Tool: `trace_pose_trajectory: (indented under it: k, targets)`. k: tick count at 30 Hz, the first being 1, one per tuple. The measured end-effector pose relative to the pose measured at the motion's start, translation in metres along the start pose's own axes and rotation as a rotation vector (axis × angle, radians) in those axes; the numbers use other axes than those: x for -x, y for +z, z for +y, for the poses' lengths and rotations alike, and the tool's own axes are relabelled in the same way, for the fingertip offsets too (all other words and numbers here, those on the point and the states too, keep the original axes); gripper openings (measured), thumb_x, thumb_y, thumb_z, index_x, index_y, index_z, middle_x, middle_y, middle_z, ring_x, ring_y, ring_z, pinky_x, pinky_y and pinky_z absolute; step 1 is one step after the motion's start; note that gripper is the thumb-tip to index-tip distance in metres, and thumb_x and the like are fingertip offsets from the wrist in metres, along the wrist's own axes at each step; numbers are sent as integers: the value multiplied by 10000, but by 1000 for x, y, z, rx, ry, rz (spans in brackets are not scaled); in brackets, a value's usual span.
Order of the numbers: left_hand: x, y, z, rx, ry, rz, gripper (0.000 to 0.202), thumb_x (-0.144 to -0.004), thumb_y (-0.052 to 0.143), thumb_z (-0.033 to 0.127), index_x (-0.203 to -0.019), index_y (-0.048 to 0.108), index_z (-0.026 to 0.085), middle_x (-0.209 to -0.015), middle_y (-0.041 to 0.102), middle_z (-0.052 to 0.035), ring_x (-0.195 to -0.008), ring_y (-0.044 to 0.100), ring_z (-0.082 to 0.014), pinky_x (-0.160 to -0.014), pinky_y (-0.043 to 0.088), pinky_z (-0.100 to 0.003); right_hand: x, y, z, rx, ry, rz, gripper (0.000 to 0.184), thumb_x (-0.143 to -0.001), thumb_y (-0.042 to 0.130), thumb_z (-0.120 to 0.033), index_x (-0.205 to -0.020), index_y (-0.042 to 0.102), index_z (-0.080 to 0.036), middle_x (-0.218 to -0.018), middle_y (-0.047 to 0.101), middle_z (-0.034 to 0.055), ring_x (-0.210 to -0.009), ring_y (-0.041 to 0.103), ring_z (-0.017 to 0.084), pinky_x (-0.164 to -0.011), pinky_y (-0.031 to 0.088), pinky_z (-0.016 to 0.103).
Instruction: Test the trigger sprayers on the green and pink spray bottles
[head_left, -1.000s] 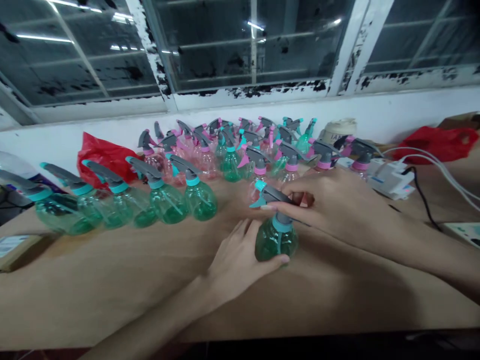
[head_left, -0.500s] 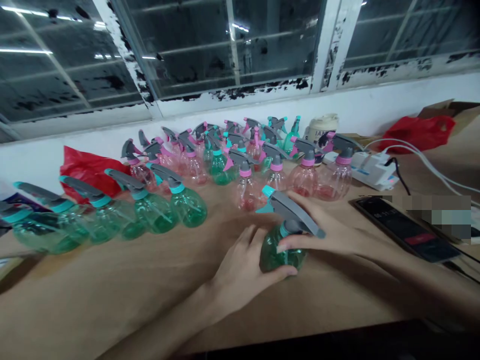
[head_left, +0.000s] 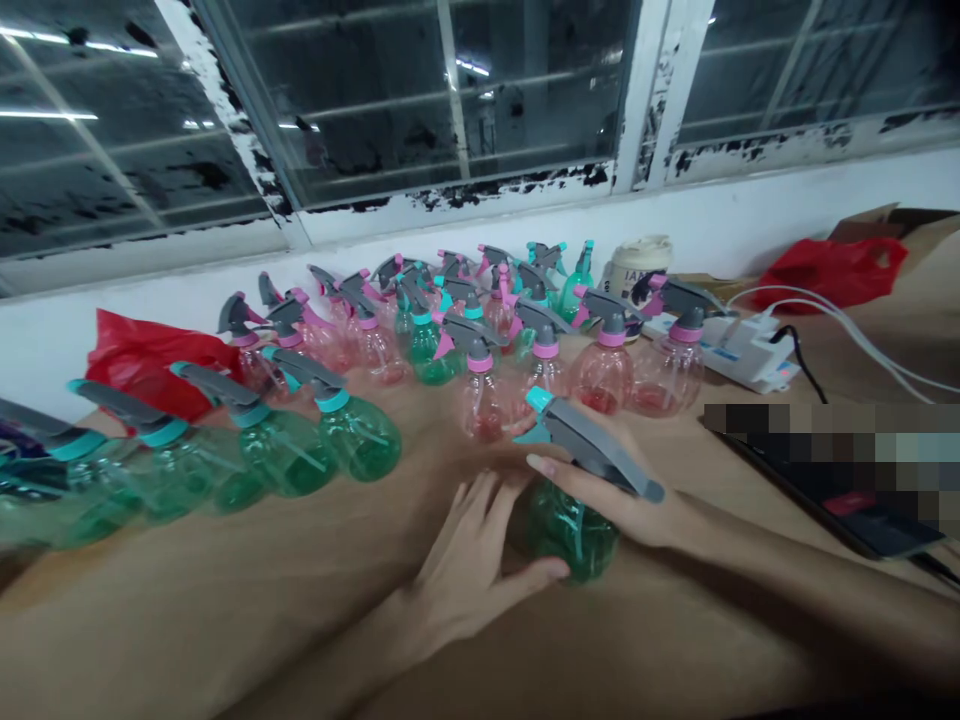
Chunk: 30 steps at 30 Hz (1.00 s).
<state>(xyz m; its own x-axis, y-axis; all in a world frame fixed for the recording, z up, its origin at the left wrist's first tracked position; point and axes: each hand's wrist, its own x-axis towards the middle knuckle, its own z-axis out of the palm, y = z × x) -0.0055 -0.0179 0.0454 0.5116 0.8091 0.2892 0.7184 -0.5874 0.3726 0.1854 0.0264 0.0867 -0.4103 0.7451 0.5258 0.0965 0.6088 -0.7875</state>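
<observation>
A green spray bottle (head_left: 574, 535) with a grey trigger head and teal nozzle stands on the brown table (head_left: 225, 600) in front of me. My left hand (head_left: 469, 570) cups the bottle's left side, thumb under its belly. My right hand (head_left: 615, 495) is wrapped round the neck under the grey trigger head (head_left: 592, 448). A row of green spray bottles (head_left: 300, 440) lies to the left. Several pink and green bottles (head_left: 480, 330) stand behind.
A red plastic bag (head_left: 142, 360) lies at the back left, another red bag (head_left: 832, 268) at the back right. A white power strip (head_left: 739, 350) with cables sits to the right, a dark phone (head_left: 832, 495) nearer. A white tub (head_left: 637, 262) stands by the wall.
The trigger head has turned, its grey lever now pointing right. My right hand shifted from on top of the head to round the neck. The view has swung slightly.
</observation>
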Motion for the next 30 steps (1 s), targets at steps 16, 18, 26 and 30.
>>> trace_pose_trajectory:
  k: [16,18,26,30]
  targets:
    - [-2,6,-47,-184,-76,165,263,-900,488,180,-1159,512,215,-1115,595,-68,-1026,567,-251,-904,430,-445,-22,3,16,58,17,-15,89,-806,550,-277,-875,600,-249,-741,601,-2,-631,549,165,-596,478,320]
    - [-2,8,-48,-247,-66,159,279,-886,505,173,-1164,513,193,-1122,597,-84,-1037,559,-268,-895,425,-456,-23,3,13,80,32,-25,99,-801,533,-265,-868,606,-264,-709,581,0,-610,531,169,-582,475,324]
    - [-3,8,-49,-343,-106,143,242,-876,518,190,-1115,549,168,-1139,596,-114,-1052,547,-295,-902,407,-483,-23,1,13,87,67,-87,214,-826,514,-305,-1018,608,-300,-795,644,19,-650,583,190,-595,494,337]
    - [-2,9,-48,-342,-114,127,235,-878,507,180,-1109,554,170,-1155,588,-120,-1067,539,-295,-895,414,-487,-21,1,12,7,116,-75,111,-804,552,-273,-913,568,-270,-709,601,-9,-588,557,169,-551,477,308]
